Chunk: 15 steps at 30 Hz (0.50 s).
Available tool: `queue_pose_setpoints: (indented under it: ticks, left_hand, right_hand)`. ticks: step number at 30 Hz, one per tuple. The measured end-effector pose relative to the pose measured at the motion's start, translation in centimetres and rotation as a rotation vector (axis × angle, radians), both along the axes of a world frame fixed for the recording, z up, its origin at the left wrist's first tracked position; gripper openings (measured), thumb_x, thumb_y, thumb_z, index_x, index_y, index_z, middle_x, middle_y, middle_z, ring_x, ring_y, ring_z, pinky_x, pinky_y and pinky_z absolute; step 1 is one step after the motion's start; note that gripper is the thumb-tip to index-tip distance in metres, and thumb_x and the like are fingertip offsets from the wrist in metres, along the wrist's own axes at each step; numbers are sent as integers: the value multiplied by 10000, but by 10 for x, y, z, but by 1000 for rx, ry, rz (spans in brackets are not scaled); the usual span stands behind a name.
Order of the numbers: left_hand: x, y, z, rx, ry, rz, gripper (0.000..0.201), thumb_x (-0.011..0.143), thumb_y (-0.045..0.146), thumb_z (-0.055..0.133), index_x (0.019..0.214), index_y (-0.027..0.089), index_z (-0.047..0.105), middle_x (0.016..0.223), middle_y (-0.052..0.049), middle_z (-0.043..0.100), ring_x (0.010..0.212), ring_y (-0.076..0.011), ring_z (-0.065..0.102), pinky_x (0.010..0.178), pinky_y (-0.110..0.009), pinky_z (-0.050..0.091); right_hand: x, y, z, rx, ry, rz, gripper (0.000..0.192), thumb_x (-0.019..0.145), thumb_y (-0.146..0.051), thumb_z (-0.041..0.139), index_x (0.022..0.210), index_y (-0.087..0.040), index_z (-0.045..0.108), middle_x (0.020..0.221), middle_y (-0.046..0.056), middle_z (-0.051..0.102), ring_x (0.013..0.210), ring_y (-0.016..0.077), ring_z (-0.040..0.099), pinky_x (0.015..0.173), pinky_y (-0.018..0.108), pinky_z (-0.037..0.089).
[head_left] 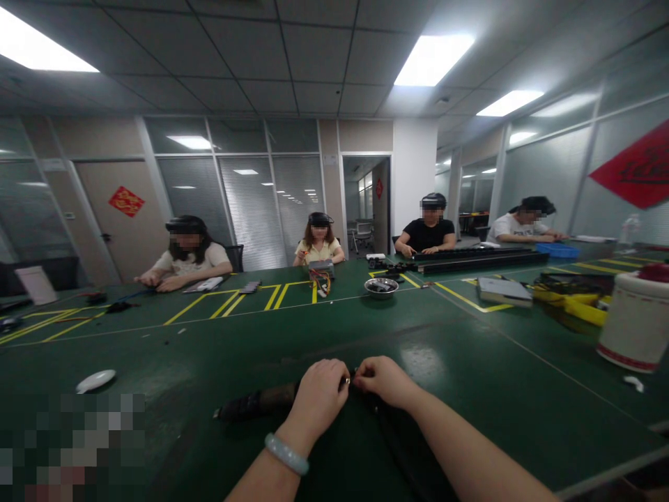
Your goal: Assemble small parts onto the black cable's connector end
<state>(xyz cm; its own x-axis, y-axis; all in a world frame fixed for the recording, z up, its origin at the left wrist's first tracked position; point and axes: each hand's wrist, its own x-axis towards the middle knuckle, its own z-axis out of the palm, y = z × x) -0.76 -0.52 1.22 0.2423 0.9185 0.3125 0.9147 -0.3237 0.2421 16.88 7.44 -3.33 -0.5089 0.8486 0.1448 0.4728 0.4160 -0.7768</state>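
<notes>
A black cylindrical tool [261, 402], which looks like an electric screwdriver, lies on the green table with its narrow tip to the left. My left hand [321, 390] is closed over its right end, a pale bracelet [287, 454] at the wrist. A small shiny metal bit [347, 381] shows at the left fingertips. Just to the right, my right hand [384, 381] pinches a dark end close to that bit. From beneath the right hand a black cable [397, 446] runs toward me, partly hidden by the forearm. Whether the two ends touch is too small to tell.
On the green table [219, 362] are a white dish [96, 381], a metal bowl [381, 287] of dark parts, a grey box [504, 291], a yellow tray [585, 307] and a white canister [635, 321]. Several people sit at the far side around long black bars [481, 261].
</notes>
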Motion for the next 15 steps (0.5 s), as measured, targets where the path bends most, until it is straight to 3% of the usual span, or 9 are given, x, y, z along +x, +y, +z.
queue_pose_setpoints:
  ticks: [15]
  left_hand:
    - [-4,0,-2,-60,-48,39,122,844,246,543,950,236,602,1002,-12,613,949,-181,562,859,-308,412]
  right_hand:
    - [0,-2,3,-38,18,6,139,763,-294,671,811,-173,721,733,17,719,648,137,629,569,200,426]
